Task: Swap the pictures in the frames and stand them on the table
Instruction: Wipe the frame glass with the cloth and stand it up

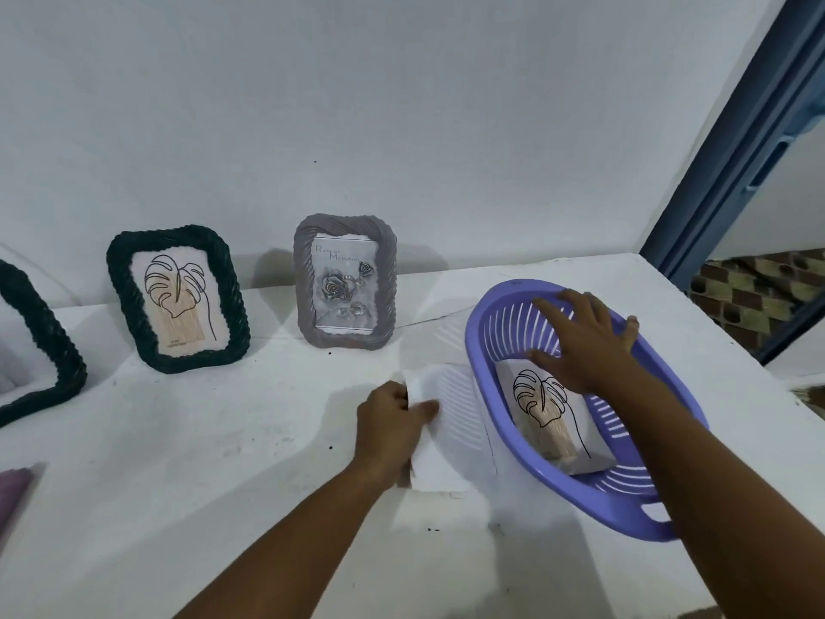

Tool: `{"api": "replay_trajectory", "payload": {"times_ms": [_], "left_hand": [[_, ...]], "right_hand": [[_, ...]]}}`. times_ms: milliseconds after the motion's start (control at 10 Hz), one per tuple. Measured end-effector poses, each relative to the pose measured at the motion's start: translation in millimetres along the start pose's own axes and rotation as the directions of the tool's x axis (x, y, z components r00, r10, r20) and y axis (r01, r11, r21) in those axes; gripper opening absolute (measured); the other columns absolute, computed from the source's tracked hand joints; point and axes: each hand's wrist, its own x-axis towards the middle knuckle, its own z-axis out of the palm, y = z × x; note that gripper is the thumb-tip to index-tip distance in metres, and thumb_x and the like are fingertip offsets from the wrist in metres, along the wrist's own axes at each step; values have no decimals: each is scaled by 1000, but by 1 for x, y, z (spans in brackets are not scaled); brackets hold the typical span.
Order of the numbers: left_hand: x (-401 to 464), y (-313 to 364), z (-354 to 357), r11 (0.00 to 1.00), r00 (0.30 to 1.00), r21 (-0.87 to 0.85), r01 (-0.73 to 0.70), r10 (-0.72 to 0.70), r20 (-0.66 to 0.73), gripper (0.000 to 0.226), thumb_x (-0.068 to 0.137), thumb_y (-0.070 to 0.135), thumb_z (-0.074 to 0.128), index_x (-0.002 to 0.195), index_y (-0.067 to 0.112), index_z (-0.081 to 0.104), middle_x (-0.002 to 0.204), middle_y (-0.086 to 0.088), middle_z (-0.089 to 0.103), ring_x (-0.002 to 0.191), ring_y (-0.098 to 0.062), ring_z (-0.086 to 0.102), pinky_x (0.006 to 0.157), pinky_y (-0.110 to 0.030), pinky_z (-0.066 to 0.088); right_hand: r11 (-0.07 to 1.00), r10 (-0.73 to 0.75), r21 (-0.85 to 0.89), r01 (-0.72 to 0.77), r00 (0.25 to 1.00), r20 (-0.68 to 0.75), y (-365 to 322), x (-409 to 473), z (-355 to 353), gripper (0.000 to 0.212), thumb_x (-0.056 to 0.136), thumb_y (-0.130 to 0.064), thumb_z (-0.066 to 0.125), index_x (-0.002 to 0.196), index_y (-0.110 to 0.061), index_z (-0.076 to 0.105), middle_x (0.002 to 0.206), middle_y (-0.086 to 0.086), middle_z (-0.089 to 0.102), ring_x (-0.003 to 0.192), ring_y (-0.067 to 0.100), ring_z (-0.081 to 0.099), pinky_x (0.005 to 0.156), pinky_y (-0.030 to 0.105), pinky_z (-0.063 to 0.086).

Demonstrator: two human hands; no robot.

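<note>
The left hand pinches a white sheet lying on the white surface, just left of a purple slotted basket. The right hand, its grip open with fingers spread, reaches into the basket above a leaf picture. Far left stand a black frame and a grey frame, upright near the wall

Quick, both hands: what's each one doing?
Left hand: pinching the white sheet.
Right hand: open, fingers spread over the purple basket, holding nothing.
</note>
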Motion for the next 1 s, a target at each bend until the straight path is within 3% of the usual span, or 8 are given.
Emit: {"api": "replay_trajectory", "payload": {"times_ms": [100, 200, 400, 600, 700, 800, 900, 1000], "left_hand": [[-4, 3, 17, 887, 980, 428, -175, 198, -9, 30, 75, 40, 74, 74, 18, 54, 86, 2, 57, 87, -21, 54, 68, -27, 42], [0, 0, 26, 708, 969, 670, -225, 236, 75, 56, 73, 51, 72, 114, 19, 52, 124, 0, 48, 121, -25, 37, 96, -34, 34], [0, -5, 35, 714, 939, 613, -337, 306, 159, 72, 79, 46, 68, 137, 26, 29, 132, 3, 51, 126, -21, 39, 105, -36, 29], [-8, -6, 45, 746, 915, 538, -391, 376, 144, 51, 82, 36, 68, 124, 26, 41, 116, 2, 62, 105, -21, 55, 94, -42, 49], [-17, 2, 52, 841, 927, 390, -374, 357, 119, 24, 90, 32, 61, 111, 35, 48, 105, 9, 65, 90, -11, 64, 83, -35, 57], [-24, 14, 54, 915, 950, 256, -311, 295, 99, 27, 94, 26, 57, 115, 39, 47, 108, 10, 67, 80, -7, 66, 75, -19, 56], [-26, 26, 42, 975, 983, 123, -184, 180, 41, 56, 89, 14, 63, 138, 26, 39, 122, 0, 59, 99, -16, 61, 76, -23, 51], [-17, 33, 17, 993, 993, -49, -106, 103, -62, 52, 84, 8, 63, 130, 29, 47, 113, 4, 60, 91, -14, 60, 69, -23, 51]], "right_hand": [[1000, -21, 16, 22, 1000, -12, 2, 0, -1, 73, 87, -54, 54, 147, -38, 15, 156, -2, 9, 145, 25, 4, 110, 65, 11], [999, -36, 16, 36, 999, -14, 4, 0, -1, 73, 88, -53, 54, 147, -37, 15, 156, -2, 8, 144, 25, 4, 110, 64, 10], [999, -28, 27, 28, 1000, -5, 1, 4, 2, 71, 88, -54, 54, 147, -37, 17, 155, -2, 8, 144, 27, 3, 108, 67, 8], [999, -39, 27, 40, 999, -18, 1, 3, 4, 72, 87, -54, 54, 147, -35, 18, 155, -1, 10, 144, 27, 3, 108, 67, 7], [998, -42, 47, 43, 999, -11, 2, 2, 3, 70, 88, -53, 54, 146, -35, 19, 155, -1, 9, 144, 27, 2, 108, 66, 6], [997, -44, 62, 44, 999, -3, 2, 1, 3, 70, 88, -53, 53, 147, -35, 19, 155, -1, 9, 145, 27, 2, 108, 67, 5], [996, -39, 80, 38, 999, 6, 3, 2, 2, 69, 89, -53, 52, 147, -35, 20, 155, 0, 10, 145, 26, 2, 108, 67, 4], [996, -26, 86, 26, 1000, 4, 0, 1, -1, 67, 90, -53, 51, 147, -35, 20, 156, 1, 11, 145, 26, 4, 107, 68, 3]]}}
